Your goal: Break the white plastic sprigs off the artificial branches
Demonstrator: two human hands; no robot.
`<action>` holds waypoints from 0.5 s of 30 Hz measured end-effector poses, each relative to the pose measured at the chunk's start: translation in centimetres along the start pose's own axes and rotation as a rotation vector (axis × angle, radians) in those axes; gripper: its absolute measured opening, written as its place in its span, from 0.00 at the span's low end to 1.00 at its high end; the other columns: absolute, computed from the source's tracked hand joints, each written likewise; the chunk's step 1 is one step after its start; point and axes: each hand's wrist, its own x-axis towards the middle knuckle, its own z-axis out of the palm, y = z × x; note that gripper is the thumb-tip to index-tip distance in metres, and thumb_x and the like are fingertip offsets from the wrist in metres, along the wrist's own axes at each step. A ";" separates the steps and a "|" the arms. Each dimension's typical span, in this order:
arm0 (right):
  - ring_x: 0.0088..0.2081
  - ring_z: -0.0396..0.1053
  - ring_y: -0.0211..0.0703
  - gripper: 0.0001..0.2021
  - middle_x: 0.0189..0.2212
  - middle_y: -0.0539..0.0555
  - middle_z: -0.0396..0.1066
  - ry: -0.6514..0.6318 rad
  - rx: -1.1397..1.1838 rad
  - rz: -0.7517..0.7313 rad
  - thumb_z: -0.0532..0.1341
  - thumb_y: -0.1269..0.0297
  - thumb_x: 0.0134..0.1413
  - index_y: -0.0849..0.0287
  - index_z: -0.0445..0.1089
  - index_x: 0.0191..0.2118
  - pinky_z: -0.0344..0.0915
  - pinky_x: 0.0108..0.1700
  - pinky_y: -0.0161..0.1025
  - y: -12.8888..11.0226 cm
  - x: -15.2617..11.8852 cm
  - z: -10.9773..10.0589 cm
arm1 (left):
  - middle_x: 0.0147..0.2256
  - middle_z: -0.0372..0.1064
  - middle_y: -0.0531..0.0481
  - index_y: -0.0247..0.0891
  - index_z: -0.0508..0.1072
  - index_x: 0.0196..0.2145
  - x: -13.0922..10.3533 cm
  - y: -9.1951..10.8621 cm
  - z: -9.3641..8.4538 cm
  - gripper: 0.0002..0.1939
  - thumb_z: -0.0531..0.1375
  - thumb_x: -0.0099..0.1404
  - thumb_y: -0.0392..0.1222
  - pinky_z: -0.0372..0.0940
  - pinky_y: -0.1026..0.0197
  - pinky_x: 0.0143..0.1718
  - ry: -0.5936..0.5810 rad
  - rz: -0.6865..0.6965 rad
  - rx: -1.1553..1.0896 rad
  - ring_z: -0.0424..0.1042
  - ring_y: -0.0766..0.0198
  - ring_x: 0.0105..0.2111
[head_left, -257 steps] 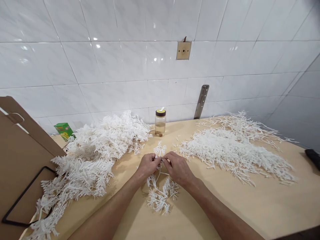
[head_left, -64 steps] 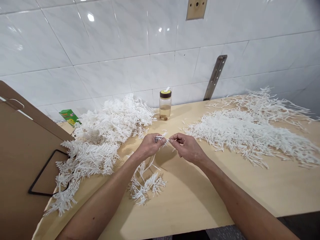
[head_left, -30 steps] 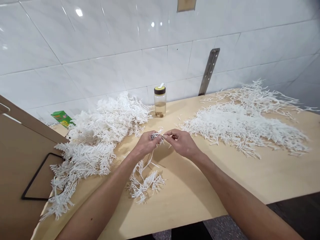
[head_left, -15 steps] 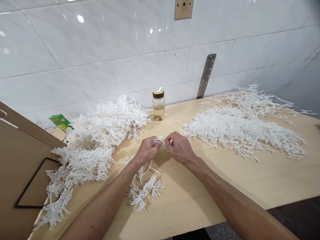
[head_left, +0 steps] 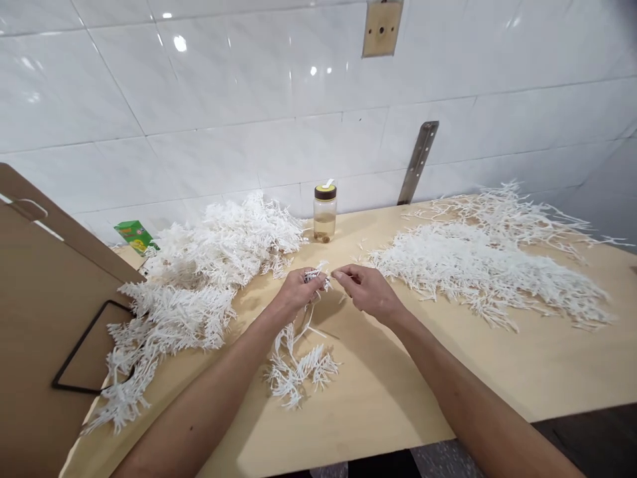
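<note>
My left hand (head_left: 301, 287) is closed on the tip of a white branched strand, in front of the jar. A white sprig (head_left: 303, 372) hangs from it and rests on the table below. Just to the right, my right hand (head_left: 365, 289) is pinched, its fingertips close to the held strand; what they grip is too small to name. White branched strands form a big heap (head_left: 213, 252) on the left and a flatter pile (head_left: 482, 265) on the right.
A clear jar (head_left: 325, 216) with a dark and yellow lid stands near the tiled wall. A green box (head_left: 134, 236) lies behind the left heap. Cardboard (head_left: 50, 318) rises at the left. A metal bracket (head_left: 419, 162) leans at the wall above the wooden table (head_left: 398, 411).
The view has shifted, so the wall and jar sit lower and further right. My right hand has drawn slightly away from my left hand.
</note>
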 end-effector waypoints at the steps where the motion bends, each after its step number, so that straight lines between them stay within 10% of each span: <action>1: 0.20 0.63 0.37 0.17 0.20 0.49 0.69 -0.040 0.019 -0.005 0.56 0.50 0.58 0.58 0.75 0.36 0.60 0.26 0.36 -0.4 -0.2 0.5 | 0.21 0.61 0.55 0.35 0.67 0.23 0.1 -0.1 0.0 0.22 0.66 0.51 0.57 0.48 0.66 0.20 0.000 0.000 -0.007 0.53 0.74 0.18; 15: 0.27 0.68 0.39 0.11 0.27 0.51 0.76 0.042 -0.119 -0.050 0.59 0.57 0.56 0.57 0.75 0.32 0.62 0.31 0.36 0.4 -0.3 1.2 | 0.21 0.62 0.54 0.35 0.68 0.22 0.3 -0.4 0.3 0.17 0.63 0.53 0.53 0.55 0.66 0.23 0.052 -0.068 0.149 0.58 0.71 0.20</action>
